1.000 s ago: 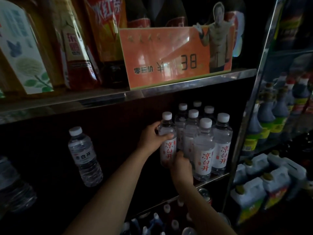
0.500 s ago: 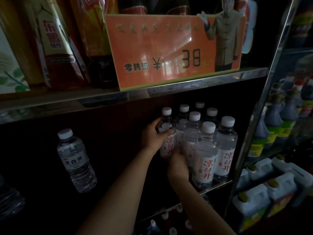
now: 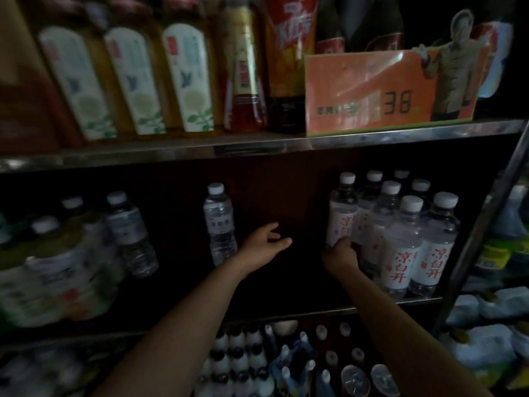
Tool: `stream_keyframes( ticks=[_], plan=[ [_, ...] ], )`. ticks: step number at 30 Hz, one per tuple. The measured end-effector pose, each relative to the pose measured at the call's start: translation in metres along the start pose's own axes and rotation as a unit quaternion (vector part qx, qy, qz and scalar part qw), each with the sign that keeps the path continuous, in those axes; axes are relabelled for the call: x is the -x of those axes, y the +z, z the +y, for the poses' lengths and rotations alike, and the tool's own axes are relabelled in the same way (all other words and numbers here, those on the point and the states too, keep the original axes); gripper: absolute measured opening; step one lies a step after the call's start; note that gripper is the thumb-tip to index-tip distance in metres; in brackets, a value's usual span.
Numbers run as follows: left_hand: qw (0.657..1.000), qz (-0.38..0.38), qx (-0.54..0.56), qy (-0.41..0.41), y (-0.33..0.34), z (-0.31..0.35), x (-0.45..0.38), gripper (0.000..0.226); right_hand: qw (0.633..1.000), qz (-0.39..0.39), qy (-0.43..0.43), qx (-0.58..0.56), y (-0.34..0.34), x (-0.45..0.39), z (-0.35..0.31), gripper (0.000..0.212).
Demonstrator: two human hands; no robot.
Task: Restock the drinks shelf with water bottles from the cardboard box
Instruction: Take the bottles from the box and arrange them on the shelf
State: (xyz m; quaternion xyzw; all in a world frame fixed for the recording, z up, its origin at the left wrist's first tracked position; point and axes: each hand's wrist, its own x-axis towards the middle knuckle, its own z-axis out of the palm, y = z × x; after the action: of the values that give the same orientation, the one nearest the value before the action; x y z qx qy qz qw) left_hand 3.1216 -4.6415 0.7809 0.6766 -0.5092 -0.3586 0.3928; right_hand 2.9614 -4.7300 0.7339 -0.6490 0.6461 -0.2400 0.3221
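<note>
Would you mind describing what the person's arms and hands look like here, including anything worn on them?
Both forearms are bare up to the frame's lower edge, with no sleeves showing. The left hand and right hand wear no gloves; no watch, bracelet or ring is visible, though the light is dim.

The dark middle shelf (image 3: 286, 315) carries a cluster of white-capped water bottles (image 3: 400, 236) at 3 o'clock, a lone clear bottle (image 3: 219, 224) near centre, and wrapped bottle packs (image 3: 57, 267) at 9 o'clock.
</note>
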Motion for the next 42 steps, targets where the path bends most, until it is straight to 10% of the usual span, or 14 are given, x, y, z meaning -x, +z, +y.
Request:
stream_keyframes(
  ticks=[8,22,36,42],
  plan=[
    [0.988,0.134,0.055,-0.055,-0.08,-0.053,0.138,0.049,0.981,-0.067,-0.18,0.001,0.05,0.122,-0.058,0.021],
    [0.945,0.279,0.067,-0.158,-0.189,-0.152,0.463,0.072,0.883,-0.281,-0.374,0.046,0.146,0.415,-0.128,0.037],
    [0.799,0.526,0.123,-0.263,-0.211,-0.249,0.764,0.012,0.719,-0.481,-0.492,0.1,0.293,0.68,-0.147,0.038],
    [0.701,0.603,0.166,-0.343,-0.189,-0.302,0.867,0.033,0.625,-0.575,-0.512,0.132,0.36,0.785,-0.134,0.038]
  ],
)
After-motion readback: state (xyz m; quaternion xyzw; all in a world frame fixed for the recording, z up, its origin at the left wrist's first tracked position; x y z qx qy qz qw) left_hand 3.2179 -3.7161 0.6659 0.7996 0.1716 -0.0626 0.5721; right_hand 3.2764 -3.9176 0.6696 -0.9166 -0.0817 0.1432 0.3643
